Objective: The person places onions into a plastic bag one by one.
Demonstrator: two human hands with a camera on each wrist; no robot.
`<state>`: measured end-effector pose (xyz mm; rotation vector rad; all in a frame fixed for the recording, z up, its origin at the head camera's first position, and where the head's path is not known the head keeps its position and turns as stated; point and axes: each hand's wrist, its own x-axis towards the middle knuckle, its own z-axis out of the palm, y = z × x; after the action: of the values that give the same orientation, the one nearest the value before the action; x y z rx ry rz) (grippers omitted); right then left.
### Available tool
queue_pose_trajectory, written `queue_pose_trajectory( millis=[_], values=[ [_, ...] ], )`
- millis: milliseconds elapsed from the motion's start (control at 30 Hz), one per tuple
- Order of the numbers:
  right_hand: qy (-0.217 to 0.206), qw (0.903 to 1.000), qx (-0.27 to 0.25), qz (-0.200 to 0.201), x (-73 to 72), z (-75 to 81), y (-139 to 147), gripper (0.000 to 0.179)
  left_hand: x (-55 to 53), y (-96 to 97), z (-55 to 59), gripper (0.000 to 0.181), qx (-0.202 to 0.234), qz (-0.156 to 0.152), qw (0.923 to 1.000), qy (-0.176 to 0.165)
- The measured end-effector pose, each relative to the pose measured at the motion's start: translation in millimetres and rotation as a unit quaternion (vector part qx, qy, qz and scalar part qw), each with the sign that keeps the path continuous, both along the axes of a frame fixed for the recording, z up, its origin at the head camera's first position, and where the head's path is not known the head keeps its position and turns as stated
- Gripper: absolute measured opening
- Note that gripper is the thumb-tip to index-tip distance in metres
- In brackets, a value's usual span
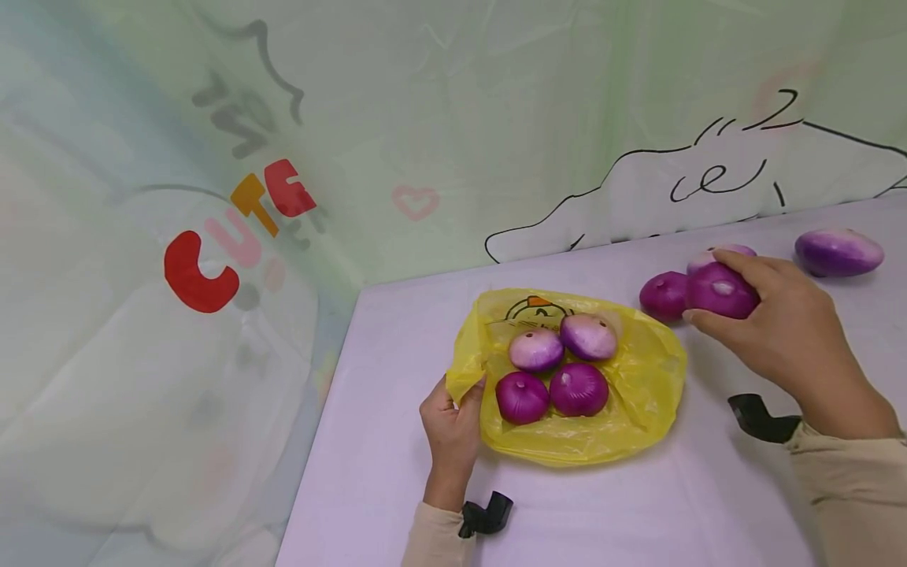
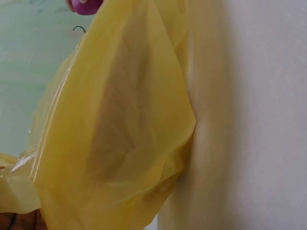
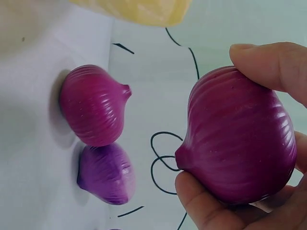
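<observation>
Your right hand [image 1: 801,331] grips an onion [image 1: 721,294] that, being glossy, could slip; your left hand [image 1: 452,425] pinches the bag [image 1: 652,370] beside it.

A translucent yellow plastic bag [image 2: 144,120], creased and glossy along its left side, dominates the frame, a broad dark shadow running through its middle. Left-hand fingers [image 2: 21,221] press dimly against a fold at lower left. At the top edge, right-hand fingers [image 2: 70,5] touch a purple onion [image 2: 88,6], partly cropped. A pale green backdrop [image 2: 19,86] bearing a short black curve [image 2: 79,28] fills the left; the whitish table [image 2: 273,120], the right.
</observation>
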<state>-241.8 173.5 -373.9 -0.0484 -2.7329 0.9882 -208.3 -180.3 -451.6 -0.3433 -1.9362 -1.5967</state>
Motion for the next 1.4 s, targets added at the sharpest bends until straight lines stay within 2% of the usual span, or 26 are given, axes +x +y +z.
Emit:
queue_pose_trajectory(
  millis=[433, 633, 867, 1267, 1400],
  values=[
    [0.047, 0.9987, -0.013, 0.018, 2.5, 4.9, -6.2, 0.082, -1.0, 0.3, 0.8, 0.016, 0.003, -0.002, 1.0, -0.009],
    [0.041, 0.9988, -0.015, 0.02, 4.6, 7.9, -8.3, 0.084, -0.7, 0.6, 2.0, 0.017, 0.004, -0.002, 0.9999, -0.011],
    [0.066, 0.9971, -0.018, 0.032, 6.9, 12.9, -15.2, 0.084, -0.3, 1.2, 3.8, 0.017, 0.005, 0.0, 0.9999, -0.011],
    [0.074, 0.9949, -0.03, 0.062, 12.8, 17.0, -28.1, 0.082, 0.8, 0.9, 1.9, 0.016, -0.003, 0.01, 0.9999, -0.009],
    [0.088, 0.993, -0.035, 0.07, 15.4, 16.1, -31.3, 0.082, 1.6, 0.9, 1.1, 0.015, -0.005, 0.013, 0.9998, -0.011]
  ],
)
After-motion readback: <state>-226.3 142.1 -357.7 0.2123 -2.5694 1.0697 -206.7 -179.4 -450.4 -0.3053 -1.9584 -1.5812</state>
